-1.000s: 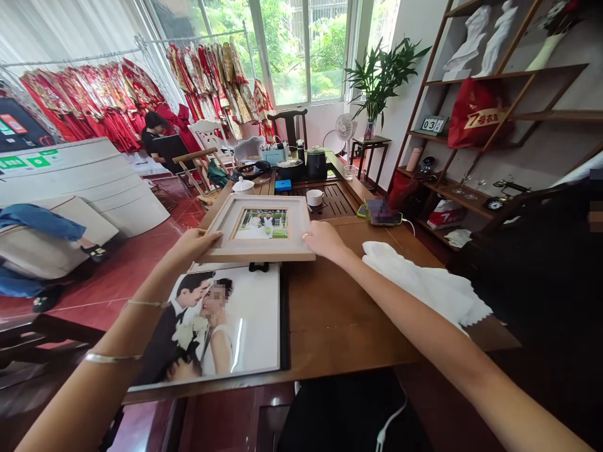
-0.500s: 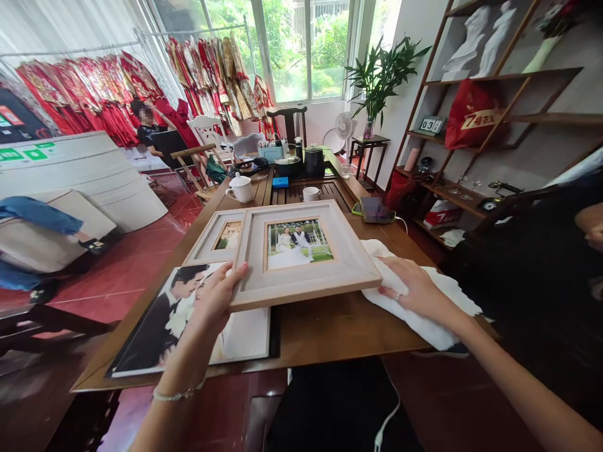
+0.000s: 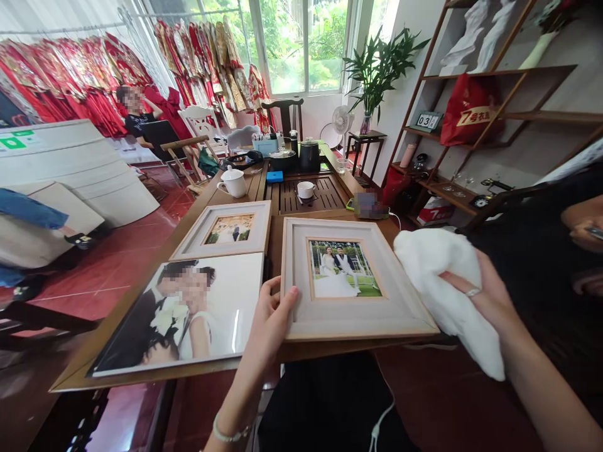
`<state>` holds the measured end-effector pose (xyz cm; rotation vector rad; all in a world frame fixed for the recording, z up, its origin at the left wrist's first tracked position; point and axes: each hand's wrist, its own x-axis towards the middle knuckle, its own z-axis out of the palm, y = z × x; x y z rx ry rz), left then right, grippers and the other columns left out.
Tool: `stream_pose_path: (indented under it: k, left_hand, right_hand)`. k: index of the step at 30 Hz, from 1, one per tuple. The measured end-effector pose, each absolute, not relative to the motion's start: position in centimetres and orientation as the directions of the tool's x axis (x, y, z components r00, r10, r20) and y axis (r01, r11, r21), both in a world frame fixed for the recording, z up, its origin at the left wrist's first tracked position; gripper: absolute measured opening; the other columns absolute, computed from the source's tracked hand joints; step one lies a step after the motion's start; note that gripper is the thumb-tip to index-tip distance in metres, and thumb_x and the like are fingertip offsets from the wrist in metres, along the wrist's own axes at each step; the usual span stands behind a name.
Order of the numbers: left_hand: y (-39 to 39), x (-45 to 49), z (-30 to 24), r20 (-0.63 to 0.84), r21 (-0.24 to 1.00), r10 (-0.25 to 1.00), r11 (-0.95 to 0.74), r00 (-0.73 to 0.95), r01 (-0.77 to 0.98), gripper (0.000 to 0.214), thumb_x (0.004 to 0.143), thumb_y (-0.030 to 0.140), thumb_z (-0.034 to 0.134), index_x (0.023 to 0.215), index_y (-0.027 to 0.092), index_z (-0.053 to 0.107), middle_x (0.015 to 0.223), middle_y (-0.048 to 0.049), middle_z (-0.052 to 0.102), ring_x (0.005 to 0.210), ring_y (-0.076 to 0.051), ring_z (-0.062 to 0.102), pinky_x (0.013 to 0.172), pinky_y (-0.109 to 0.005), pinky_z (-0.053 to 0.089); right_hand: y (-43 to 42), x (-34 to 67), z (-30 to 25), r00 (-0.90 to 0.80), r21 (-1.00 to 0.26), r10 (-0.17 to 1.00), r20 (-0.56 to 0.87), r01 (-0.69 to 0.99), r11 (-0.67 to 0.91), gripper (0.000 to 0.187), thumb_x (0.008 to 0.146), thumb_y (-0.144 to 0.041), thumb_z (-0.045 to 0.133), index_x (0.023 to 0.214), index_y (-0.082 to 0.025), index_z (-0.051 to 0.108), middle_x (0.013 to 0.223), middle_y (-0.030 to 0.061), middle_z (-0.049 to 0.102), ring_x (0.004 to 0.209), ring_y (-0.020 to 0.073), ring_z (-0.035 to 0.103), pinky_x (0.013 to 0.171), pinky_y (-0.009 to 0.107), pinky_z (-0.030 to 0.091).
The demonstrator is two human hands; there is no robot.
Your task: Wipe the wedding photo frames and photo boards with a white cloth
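My left hand (image 3: 274, 314) grips the left edge of a pale wooden picture frame (image 3: 339, 317), thumb on top. A photo of two people seated outdoors shows in its middle. Bunched in my right hand (image 3: 480, 292) is a white cloth (image 3: 436, 257), which hangs down beside the frame's right edge. A second picture frame (image 3: 188, 242) lies on the wooden table (image 3: 80, 351), farther back to the left. In front of that one rests a large photo panel (image 3: 235, 282) of a couple. Whether the held frame touches the table is hard to tell.
Past the frames stand a white lidded mug (image 3: 233, 183), a small white cup (image 3: 306, 189) and a dark pot (image 3: 309, 155). A phone (image 3: 367, 206) with a cable lies at the table's right edge. Someone in black (image 3: 537, 251) sits close on the right.
My left hand has brought the picture frame right and nearer, off the other frame and the photo panel. My right hand has picked up the white cloth from the table.
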<state>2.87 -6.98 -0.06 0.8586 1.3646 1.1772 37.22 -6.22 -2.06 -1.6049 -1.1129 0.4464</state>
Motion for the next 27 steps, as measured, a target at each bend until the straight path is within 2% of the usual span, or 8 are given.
stream_pose_path:
  k: [7,13,16,19,23,27]
  left_hand:
    - [-6.5,3.9,-2.2,-0.271,0.958,0.949,0.251,-0.162,-0.137,0.077,0.055,0.065,0.08,0.111,0.02,0.049,0.066,-0.001,0.066,0.064,-0.021,0.067,0.061,-0.029,0.047]
    - [-6.4,3.3,-3.9,-0.262,0.965,0.949,0.261,-0.178,-0.025,0.071,0.066,0.063,0.073,0.117,0.017,0.053,0.076,-0.0064,0.07,0.073,-0.023,0.068,0.066,-0.031,0.05]
    - [-6.4,3.0,-4.2,-0.145,0.978,0.97,0.171,-0.197,0.123,0.059,0.073,0.054,0.072,0.117,0.018,0.058,0.103,-0.0136,0.072,0.099,-0.029,0.068,0.085,-0.039,0.052]
    - [-6.5,2.8,-4.3,-0.002,0.953,0.981,0.06,-0.194,0.298,0.053,0.075,0.045,0.071,0.12,0.019,0.061,0.126,-0.0157,0.065,0.124,-0.034,0.057,0.106,-0.047,0.042]
    - [-6.8,3.1,-4.6,0.103,0.894,0.969,0.008,-0.223,0.448,0.055,0.079,0.04,0.065,0.129,0.018,0.058,0.134,-0.0193,0.058,0.133,-0.037,0.048,0.115,-0.053,0.033]
    - [-7.0,3.8,-4.6,0.212,0.832,0.946,-0.043,-0.245,0.553,0.055,0.087,0.035,0.051,0.138,0.015,0.051,0.137,-0.0205,0.055,0.137,-0.035,0.044,0.119,-0.052,0.028]
  right_hand:
    - [-3.8,35.6,-3.3,0.383,-0.93,0.908,0.172,0.367,0.021,0.049,0.074,-0.045,0.068,0.122,-0.032,0.061,0.119,0.0098,0.068,0.106,0.0336,0.065,0.085,0.042,0.055]
    - [-3.0,34.8,-4.0,0.372,-0.95,0.914,0.162,0.31,0.042,0.054,0.071,-0.045,0.072,0.122,-0.03,0.061,0.118,0.0104,0.068,0.104,0.0354,0.066,0.084,0.046,0.055]
    - [-3.1,34.6,-4.0,0.365,-0.941,0.911,0.191,0.333,0.064,0.053,0.071,-0.045,0.072,0.12,-0.03,0.062,0.119,0.0105,0.068,0.107,0.0368,0.065,0.086,0.046,0.055]
    - [-3.3,34.3,-4.0,0.338,-0.926,0.916,0.216,0.368,0.083,0.051,0.072,-0.046,0.072,0.119,-0.03,0.061,0.123,0.0116,0.067,0.112,0.0374,0.063,0.092,0.046,0.052]
    - [-3.0,33.8,-3.9,0.307,-0.911,0.919,0.246,0.398,0.111,0.055,0.072,-0.051,0.071,0.119,-0.026,0.059,0.123,0.0115,0.066,0.113,0.0362,0.063,0.1,0.051,0.048]
    - [-2.5,33.0,-3.9,0.308,-0.9,0.91,0.277,0.415,0.133,0.057,0.072,-0.051,0.07,0.122,-0.025,0.057,0.127,0.0112,0.064,0.117,0.0348,0.06,0.104,0.055,0.043]
